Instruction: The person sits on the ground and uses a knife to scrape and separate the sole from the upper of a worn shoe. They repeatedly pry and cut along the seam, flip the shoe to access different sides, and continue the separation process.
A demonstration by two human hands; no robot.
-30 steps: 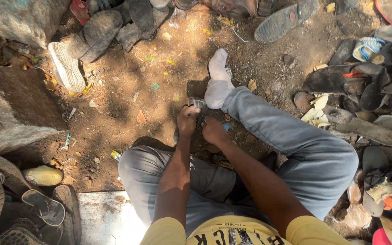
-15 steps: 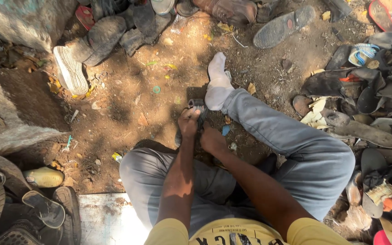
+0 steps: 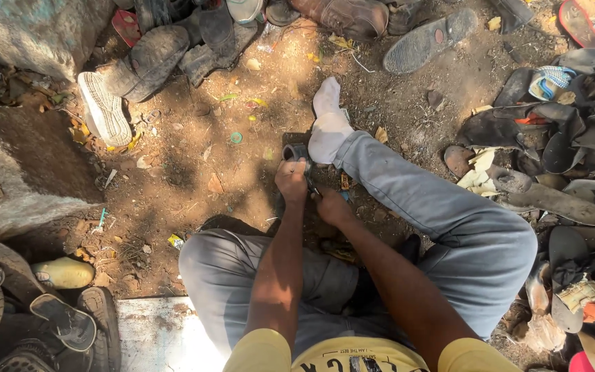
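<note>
Little has shifted since a second ago: left hand [image 3: 290, 180] remains clamped on a dark shoe piece [image 3: 296, 151]; right hand [image 3: 332, 205], beside it, grip indiscernible, beside the white-socked foot [image 3: 328, 125].

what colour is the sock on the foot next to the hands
White, a little dirtied, on the sock in the head view, just beyond the left hand.

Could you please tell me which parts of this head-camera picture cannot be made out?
- Dark item in the left hand: the fingers cover most of it; its kind is unclear.
- Right hand: its palm side is turned away; any contents are hidden.
- Ground beneath the hands: in deep shadow.
- Shoe pile at right: cut off by the frame edge.
- Small green ring on the dirt: too small to identify.
</note>
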